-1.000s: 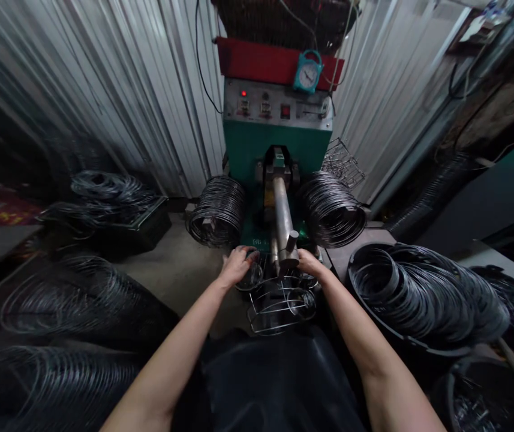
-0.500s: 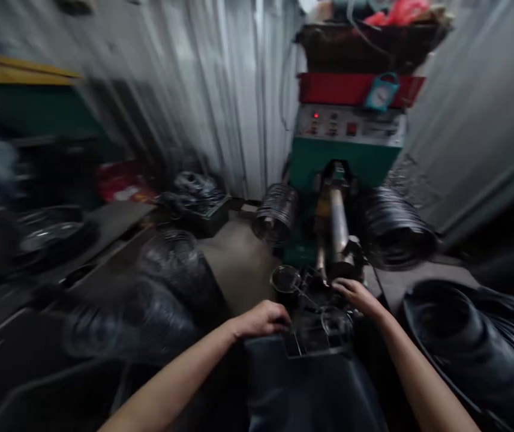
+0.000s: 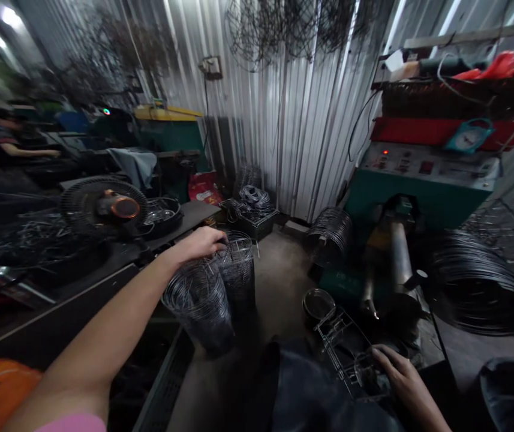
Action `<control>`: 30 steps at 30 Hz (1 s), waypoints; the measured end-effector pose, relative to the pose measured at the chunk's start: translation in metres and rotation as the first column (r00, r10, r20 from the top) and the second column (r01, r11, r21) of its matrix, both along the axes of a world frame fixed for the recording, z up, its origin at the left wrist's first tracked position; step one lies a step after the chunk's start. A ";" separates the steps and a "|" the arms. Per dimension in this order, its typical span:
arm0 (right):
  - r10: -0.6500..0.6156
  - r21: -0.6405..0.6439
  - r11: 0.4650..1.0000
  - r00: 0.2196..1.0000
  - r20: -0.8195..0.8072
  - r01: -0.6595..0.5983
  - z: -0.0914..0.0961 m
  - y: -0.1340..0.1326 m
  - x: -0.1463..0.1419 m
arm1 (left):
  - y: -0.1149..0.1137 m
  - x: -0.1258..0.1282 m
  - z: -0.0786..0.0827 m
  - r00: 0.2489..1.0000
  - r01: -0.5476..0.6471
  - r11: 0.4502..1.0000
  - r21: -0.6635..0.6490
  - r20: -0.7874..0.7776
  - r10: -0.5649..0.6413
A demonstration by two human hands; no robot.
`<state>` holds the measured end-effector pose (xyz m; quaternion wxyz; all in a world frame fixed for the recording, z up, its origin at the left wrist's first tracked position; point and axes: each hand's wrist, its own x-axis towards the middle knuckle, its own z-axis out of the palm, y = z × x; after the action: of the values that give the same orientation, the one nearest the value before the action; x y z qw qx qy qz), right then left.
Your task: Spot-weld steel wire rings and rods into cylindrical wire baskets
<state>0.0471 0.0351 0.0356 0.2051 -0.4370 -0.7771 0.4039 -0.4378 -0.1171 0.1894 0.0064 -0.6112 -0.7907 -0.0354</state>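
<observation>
My left hand (image 3: 205, 242) reaches out over the tall stacks of thin wire rings on the left. Its fingers are closed at the top of the farther stack (image 3: 239, 264); whatever they grip is too small to make out. The nearer stack (image 3: 198, 294) stands below my wrist. At lower right, my right hand (image 3: 391, 366) closes its fingers at the edge of a wire frame (image 3: 335, 351) with straight bars and a small ring. A round container of rings (image 3: 318, 305) sits at the frame's far end. The welding electrode tip (image 3: 376, 313) is just beyond it.
A green machine (image 3: 423, 192) with a control panel stands at right, wire coils (image 3: 472, 282) beside it. A fan (image 3: 124, 207) and a bench (image 3: 185, 222) are at left. Another person (image 3: 14, 141) sits far left. A crate of wire (image 3: 257, 207) stands by the wall.
The view has swung left. My left hand has moved from the near edge of the wire frame out to the ring stacks. My right hand has come back from the electrodes toward me.
</observation>
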 end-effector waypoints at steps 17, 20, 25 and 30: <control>-0.175 -0.023 0.984 0.985 0.003 0.175 0.007 -0.036 0.008 | 0.008 0.003 -0.035 0.799 -0.222 0.965 0.141 0.593 0.097; -0.213 -0.063 0.975 0.977 0.003 0.212 0.005 -0.046 0.013 | 0.026 0.033 -0.079 0.830 -0.063 0.997 0.054 0.557 0.023; -0.222 -0.115 0.968 0.975 0.024 0.223 0.000 -0.062 0.020 | 0.054 0.072 -0.169 0.854 -0.017 0.993 -0.118 0.514 0.076; -0.274 -0.184 0.940 0.956 0.101 0.289 -0.010 -0.058 0.027 | 0.080 0.085 -0.273 0.839 -0.042 0.948 -0.314 0.504 0.204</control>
<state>0.0745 -0.0231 0.0260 0.1876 -0.5763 -0.6698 0.4290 -0.3530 -0.0370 -0.0834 -0.2997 -0.5189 -0.7960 -0.0858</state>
